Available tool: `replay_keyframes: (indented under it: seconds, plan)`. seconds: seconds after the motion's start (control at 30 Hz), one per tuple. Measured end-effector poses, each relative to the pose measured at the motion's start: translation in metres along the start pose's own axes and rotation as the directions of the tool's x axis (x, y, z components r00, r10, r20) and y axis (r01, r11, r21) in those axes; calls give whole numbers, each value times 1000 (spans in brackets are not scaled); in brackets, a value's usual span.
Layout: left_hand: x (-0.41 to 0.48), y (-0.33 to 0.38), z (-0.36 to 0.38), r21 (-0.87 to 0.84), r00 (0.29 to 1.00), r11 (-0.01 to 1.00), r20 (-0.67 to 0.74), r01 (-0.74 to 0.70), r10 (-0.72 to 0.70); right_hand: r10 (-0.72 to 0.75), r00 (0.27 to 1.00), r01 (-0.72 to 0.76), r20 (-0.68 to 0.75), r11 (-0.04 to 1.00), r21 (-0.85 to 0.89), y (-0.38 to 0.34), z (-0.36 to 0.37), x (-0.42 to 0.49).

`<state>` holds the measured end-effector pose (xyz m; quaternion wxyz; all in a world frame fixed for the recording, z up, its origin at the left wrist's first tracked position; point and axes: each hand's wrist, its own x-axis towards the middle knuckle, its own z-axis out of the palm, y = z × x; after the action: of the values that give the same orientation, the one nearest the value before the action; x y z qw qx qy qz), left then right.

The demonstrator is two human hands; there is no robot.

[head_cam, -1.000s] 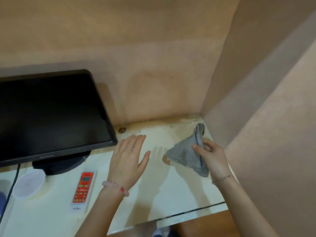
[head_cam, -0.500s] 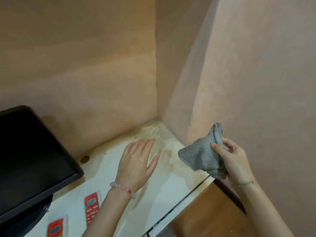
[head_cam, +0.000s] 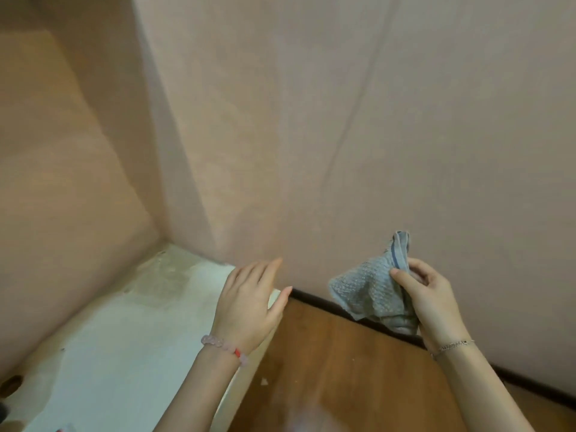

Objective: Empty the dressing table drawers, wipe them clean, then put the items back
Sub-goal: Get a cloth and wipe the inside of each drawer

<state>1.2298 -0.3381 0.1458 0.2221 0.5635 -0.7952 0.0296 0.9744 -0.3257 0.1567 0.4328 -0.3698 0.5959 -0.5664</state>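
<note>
A grey knitted cloth (head_cam: pixel 364 291) with a dark blue stripe hangs bunched in the air beside the right wall. My right hand (head_cam: pixel 427 300) pinches it between thumb and curled fingers. My left hand (head_cam: pixel 249 304) hovers flat, fingers straight, palm down, over the right edge of the white dressing table top (head_cam: pixel 124 338). That top is stained near its back right corner. No drawer is in view.
Pinkish walls (head_cam: pixel 343 135) close in behind and to the right of the table. Brown wooden floor (head_cam: pixel 343 369) with a dark skirting strip (head_cam: pixel 314 299) lies right of the table edge. A round cable hole (head_cam: pixel 12 381) sits at the far left of the top.
The view has swung right, so the monitor and red remote have left the frame. My right hand lifted the cloth off the table top and carried it right, out over the floor.
</note>
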Motion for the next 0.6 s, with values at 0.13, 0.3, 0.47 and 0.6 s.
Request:
replay_keyframes:
  seconds: [0.13,0.3,0.47,0.6]
  plan:
    - [0,74,15,-92,983,979,29,-180,183,13,988,-11,-153,1000,20,-1,-83,-42]
    - [0,168,38,-201,921,906,40,-373,388,36,933,-29,-358,999,26,1,-181,-100]
    - [6,263,62,-303,810,776,23,-553,586,76,817,-29,-571,995,90,6,-257,-150]
    - [16,327,88,-362,705,662,19,-656,709,120,693,-34,-711,990,133,13,-303,-171]
